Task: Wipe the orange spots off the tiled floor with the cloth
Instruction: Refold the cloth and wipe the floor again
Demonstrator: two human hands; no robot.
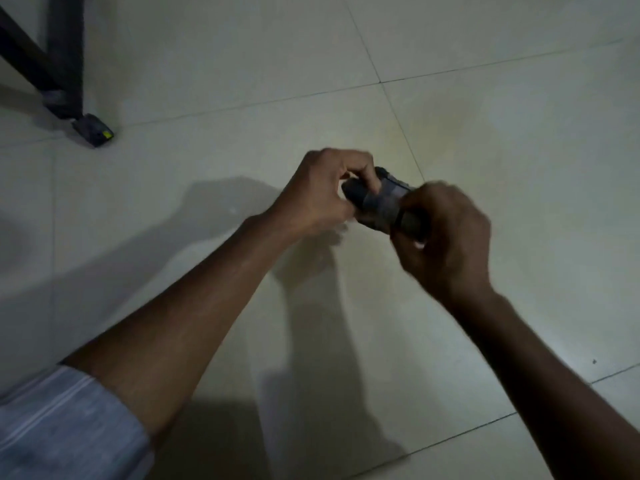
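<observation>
Over the pale square-tiled floor (485, 133), where no orange spots can be made out in the dim light, left hand (322, 195) and right hand (446, 237) each pinch the bunched dark grey cloth (381, 202) held aloft, so marks risk being missed.

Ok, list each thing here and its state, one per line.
cloth: bunched into a dark wad, held off the floor between both hands
left hand: fingers curled round the cloth
right hand: fingers curled round the cloth
tiled floor: dimly lit; no orange spots discernible
furniture leg: standing on the floor
</observation>
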